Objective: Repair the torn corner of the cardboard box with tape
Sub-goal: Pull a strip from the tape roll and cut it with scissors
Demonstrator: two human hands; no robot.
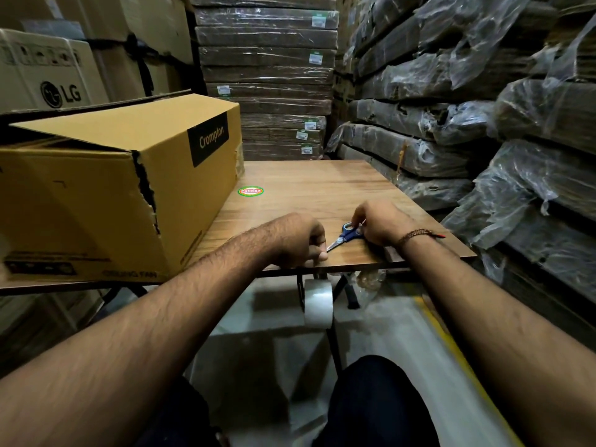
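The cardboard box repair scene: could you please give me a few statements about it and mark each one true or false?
1. The right hand grips the blue-handled scissors. True.
2. The torn corner of the Crompton box is already covered with tape. False: the tear is open and bare.
3. The tape roll hangs below the table's near edge. True.
4. The left hand rests on top of the box. False: it sits at the table's near edge, fingers curled, by the scissor tips.
5. The scissors lie inside the box. False: they are over the table, right of the box.
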